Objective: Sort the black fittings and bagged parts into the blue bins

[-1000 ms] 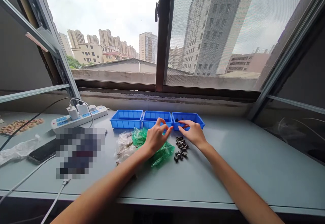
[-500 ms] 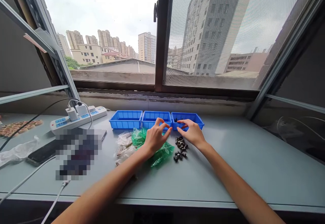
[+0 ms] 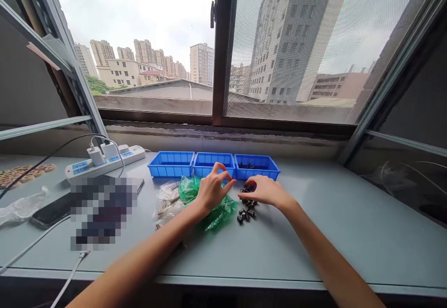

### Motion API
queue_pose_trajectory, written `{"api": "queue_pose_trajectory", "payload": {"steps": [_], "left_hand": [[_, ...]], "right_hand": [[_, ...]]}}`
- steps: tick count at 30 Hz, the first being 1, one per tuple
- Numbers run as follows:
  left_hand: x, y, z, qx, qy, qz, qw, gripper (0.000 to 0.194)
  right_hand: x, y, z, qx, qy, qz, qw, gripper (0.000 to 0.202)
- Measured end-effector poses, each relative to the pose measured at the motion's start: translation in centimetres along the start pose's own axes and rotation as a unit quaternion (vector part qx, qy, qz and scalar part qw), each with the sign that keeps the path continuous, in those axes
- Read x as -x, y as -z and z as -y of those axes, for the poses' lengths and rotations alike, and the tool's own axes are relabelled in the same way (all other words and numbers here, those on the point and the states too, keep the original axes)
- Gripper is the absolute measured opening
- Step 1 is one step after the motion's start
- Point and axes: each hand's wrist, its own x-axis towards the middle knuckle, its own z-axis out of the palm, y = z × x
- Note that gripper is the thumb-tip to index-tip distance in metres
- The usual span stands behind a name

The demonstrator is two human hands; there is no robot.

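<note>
My left hand (image 3: 213,188) hovers over the green plastic bag (image 3: 220,212), fingers curved and thumb apart, with nothing visible between them. My right hand (image 3: 267,190) is at the pile of small dark bolts (image 3: 246,213), its thumb and fingers spread around the upper part of the heap. Its fingertips partly cover those pieces, so contact is hard to make out. Behind it, the right blue bin (image 3: 256,172) has a few dark pieces inside. The middle blue bin (image 3: 213,160) is partly hidden by my left hand, and the left blue bin (image 3: 171,170) stands beside it.
Clear plastic bags (image 3: 168,201) with small parts lie left of the green bag. Farther left are a power strip (image 3: 138,156) with plugs and cables, a dark phone (image 3: 49,210), a pixelated object and crumpled plastic (image 3: 24,208). A window (image 3: 157,98) rises behind the table.
My right hand has moved from over the right blue bin back toward me, down to the dark bolts. My left hand has stayed nearly still. The view has shifted slightly.
</note>
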Motion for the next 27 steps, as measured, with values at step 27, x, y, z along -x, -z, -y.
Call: {"api": "queue_pose_trajectory", "payload": {"steps": [27], "left_hand": [[0.4, 0.3, 0.0, 0.008, 0.017, 0.006, 1.0, 0.021]], "right_hand": [[0.4, -1.7, 2.2, -0.048, 0.019, -0.061, 0.997, 0.012]]}}
